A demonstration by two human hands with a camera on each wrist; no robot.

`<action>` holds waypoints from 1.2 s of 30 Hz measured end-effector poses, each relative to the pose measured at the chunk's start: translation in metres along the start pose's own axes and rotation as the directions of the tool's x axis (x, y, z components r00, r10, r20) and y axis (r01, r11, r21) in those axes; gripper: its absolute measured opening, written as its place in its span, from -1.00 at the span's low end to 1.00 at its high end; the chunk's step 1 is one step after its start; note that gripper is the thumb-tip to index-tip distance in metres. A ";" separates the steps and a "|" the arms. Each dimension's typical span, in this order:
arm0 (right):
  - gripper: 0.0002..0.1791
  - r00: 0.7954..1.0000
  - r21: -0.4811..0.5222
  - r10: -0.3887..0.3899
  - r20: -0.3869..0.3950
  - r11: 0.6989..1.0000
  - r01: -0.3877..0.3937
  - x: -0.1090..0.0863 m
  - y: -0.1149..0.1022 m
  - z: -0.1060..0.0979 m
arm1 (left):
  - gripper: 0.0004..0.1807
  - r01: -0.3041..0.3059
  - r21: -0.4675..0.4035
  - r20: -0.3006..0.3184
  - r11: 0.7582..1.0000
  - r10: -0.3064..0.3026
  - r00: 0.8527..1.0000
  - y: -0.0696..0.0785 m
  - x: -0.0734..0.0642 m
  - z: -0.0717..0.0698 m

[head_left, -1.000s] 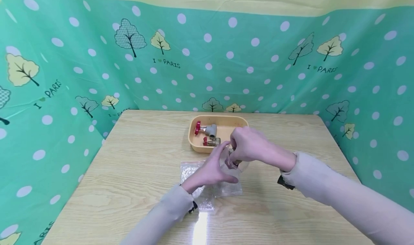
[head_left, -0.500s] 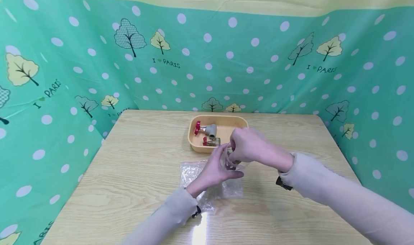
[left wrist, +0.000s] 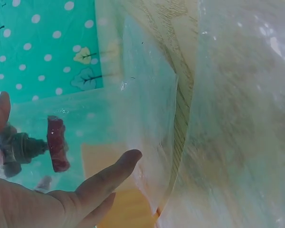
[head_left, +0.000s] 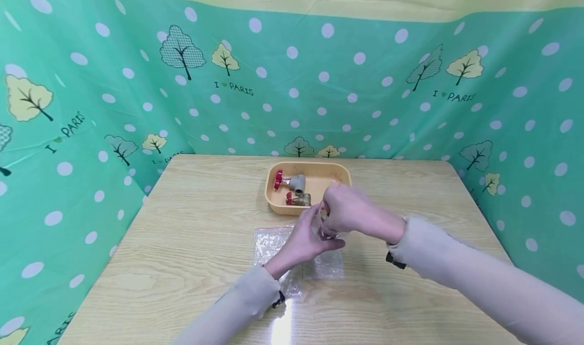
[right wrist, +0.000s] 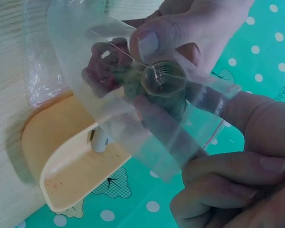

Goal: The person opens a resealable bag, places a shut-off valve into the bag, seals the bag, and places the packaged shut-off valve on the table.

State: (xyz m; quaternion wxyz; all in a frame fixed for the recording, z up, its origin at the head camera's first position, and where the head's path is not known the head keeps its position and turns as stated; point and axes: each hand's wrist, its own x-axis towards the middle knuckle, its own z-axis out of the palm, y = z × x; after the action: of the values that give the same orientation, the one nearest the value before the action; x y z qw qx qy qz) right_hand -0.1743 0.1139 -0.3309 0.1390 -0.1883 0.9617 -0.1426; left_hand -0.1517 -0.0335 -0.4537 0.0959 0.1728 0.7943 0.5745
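A: Where is the brass valve with the dark red handwheel?

B: It is inside the clear, soft plastic bag — between the two hands, above the table.

A: And how are the fingers?

B: Those of the right hand pinch the valve from two sides; I see them through the film. Its other fingers are curled towards the palm. The left hand is around the bag, the thumb spread widely from the fingers. How firmly it touches the film, I cannot tell.

A: What is near them?

B: Just behind is an orange-beige plastic tray with rounded corners. In it lie a grey plastic valve with a red handwheel and — nearer to the hands — a brass-coloured valve with a red handle. Flat transparent bags lie under the left hand, on the pale wood-grain table. Behind hangs a green cloth with white dots.
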 end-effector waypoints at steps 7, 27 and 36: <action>-0.54 1.000 -0.001 0.020 0.003 1.000 -0.020 0.001 0.001 0.009 | -0.14 -0.092 -0.030 0.015 0.995 0.093 0.996 0.004 0.001 0.000; -0.55 0.999 -0.055 0.046 0.004 0.997 -0.046 0.006 0.007 0.017 | 0.03 0.034 0.075 -0.005 0.997 -0.034 0.999 -0.013 0.001 0.007; -0.58 0.999 -0.047 0.032 -0.038 0.998 -0.034 0.007 0.010 0.027 | -0.02 0.047 0.049 -0.016 0.998 -0.046 0.999 -0.017 0.002 0.010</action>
State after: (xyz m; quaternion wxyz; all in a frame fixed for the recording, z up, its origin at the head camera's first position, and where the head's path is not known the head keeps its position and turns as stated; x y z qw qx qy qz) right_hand -0.1754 0.1141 -0.3602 0.1191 -0.1729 0.9702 -0.1208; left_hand -0.1528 -0.0286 -0.4729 0.0991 0.1524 0.8128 0.5534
